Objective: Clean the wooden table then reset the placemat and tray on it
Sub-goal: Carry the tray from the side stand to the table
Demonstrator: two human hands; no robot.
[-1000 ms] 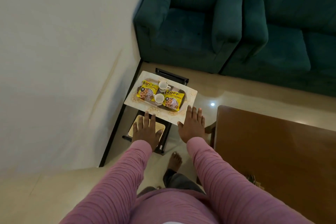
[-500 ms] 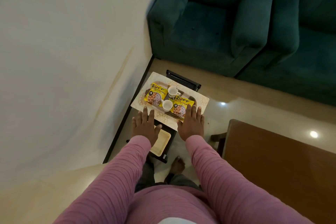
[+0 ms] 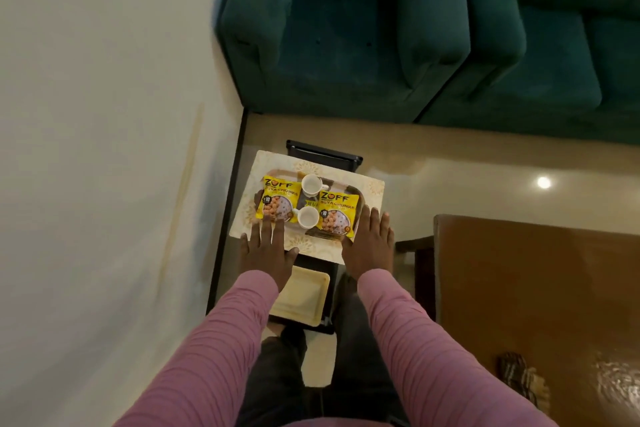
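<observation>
Both the left hand [image 3: 265, 248] and right hand [image 3: 370, 246] lie flat and spread, gripping nothing, on the thin, floppy placemat [image 3: 372, 185] on the small black stand — its tray [image 3: 356, 196] carries loose cups, so probably lift by the tray's stiff ends.

A placemat [image 3: 372, 185] lies on a small stand [image 3: 323, 152] set against the wall [image 3: 104, 149] on the left. On the placemat sits a tray [image 3: 356, 192]. In the tray, two snack packets [image 3: 277, 201] lie side by side, one left, one right, with two cups [image 3: 310, 183] between them, one behind the other. The left hand [image 3: 266, 250] rests on the placemat's near left edge, the right hand [image 3: 370, 243] on its near right corner. Below the placemat, nearer the person, a plate [image 3: 301, 298] sits on the stand's lower shelf. Behind the stand are armchairs [image 3: 346, 38]. To the right stands the table [image 3: 536, 288], with a cloth [image 3: 519, 374] on its near part.
</observation>
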